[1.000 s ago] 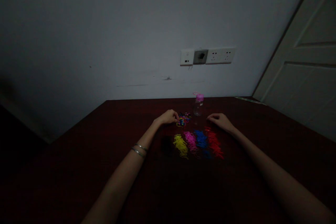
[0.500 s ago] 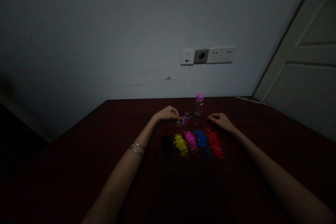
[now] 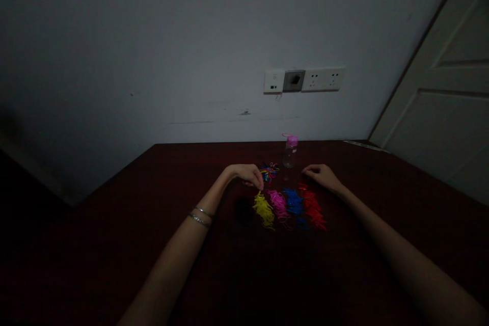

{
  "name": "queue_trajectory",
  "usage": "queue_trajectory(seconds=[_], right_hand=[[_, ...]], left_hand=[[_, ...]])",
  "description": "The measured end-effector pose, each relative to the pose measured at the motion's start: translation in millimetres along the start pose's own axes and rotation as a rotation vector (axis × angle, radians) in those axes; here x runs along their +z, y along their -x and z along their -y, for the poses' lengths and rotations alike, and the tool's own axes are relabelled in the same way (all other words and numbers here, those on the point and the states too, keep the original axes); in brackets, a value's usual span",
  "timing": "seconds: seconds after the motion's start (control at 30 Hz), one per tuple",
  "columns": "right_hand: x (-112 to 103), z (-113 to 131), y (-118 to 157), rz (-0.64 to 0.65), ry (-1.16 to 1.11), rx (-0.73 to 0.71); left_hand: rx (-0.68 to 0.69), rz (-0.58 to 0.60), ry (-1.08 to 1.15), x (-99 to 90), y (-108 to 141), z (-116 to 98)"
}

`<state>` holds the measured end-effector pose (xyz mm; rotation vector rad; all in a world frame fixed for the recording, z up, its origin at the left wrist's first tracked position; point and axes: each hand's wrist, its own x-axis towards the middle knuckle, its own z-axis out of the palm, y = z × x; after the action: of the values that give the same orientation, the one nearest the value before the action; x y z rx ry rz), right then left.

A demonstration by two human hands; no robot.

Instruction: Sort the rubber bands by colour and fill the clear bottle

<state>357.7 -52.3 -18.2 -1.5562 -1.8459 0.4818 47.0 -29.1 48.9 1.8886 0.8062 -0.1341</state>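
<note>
Pinching toward the tabletop, the fingertips of the left hand [image 3: 251, 175] are meeting at the far end of the yellow pile [image 3: 264, 211], where a yellow strand is showing right beneath them; I cannot tell whether they are gripping it. The right hand [image 3: 321, 175] is resting on the dark red table [image 3: 290, 275] just beyond the red pile [image 3: 314, 209], its fingers curling inward, and I cannot tell whether they are holding anything. Two bracelets [image 3: 200, 216] are circling the left wrist. The mixed pile [image 3: 270, 172] is lying just beside the left hand, which is bordering its left side, and a clear bottle [image 3: 290, 155] with a pink lid is standing upright between the hands, farther back. A pink pile [image 3: 278, 204] and a blue pile [image 3: 294, 201] are lying between the yellow and red ones, while a black pile [image 3: 243, 210] is almost merging with the table at the left. The yellow pile is looking bright and tangled, its thin strands slanting toward the near right and loosely curling at the edges
</note>
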Motion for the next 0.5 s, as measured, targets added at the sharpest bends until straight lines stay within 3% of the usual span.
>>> queue_trajectory(seconds=[0.2, 0.37, 0.5], right_hand=[[-1, 10, 2, -0.004, -0.018, -0.003], [7, 41, 3, 0.021, -0.045, -0.103], [25, 76, 5, 0.092, -0.058, -0.22]], left_hand=[[0.062, -0.093, 0.047, -6.0, 8, 0], [0.112, -0.379, 0.137, -18.1, 17, 11], [0.063, -0.595, 0.212, -24.4, 12, 31]])
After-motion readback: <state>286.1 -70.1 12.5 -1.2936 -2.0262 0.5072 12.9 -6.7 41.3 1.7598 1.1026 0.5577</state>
